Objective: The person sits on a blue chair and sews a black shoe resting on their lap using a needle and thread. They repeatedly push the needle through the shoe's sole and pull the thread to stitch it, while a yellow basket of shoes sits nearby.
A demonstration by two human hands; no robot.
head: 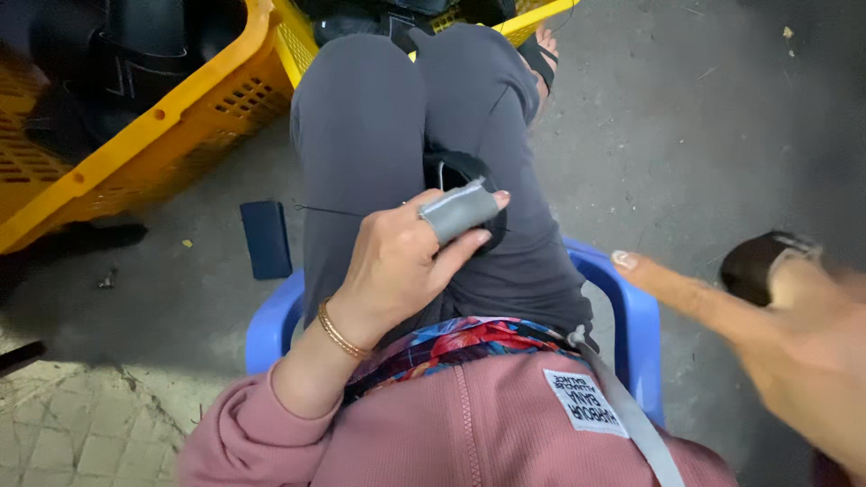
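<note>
I sit on a blue plastic chair point(631, 316) in grey trousers. My left hand point(397, 266) rests on my lap and pinches a black round piece point(456, 167) between thumb and forefinger. The forefinger is wrapped in grey tape point(458, 212). A thin dark thread or needle point(334, 212) runs out to the left of that hand. My right hand point(794, 352) is out to the right of the chair, blurred, with its forefinger stretched toward the chair. It seems to hold a dark rounded piece point(753, 266) with a grey band on top.
Yellow plastic crates point(180, 117) with black items stand at the upper left, another point(532, 22) by my sandalled foot point(544, 54). A dark blue phone point(266, 239) lies on the concrete floor left of my leg. Tiled paving point(81, 433) shows at the lower left.
</note>
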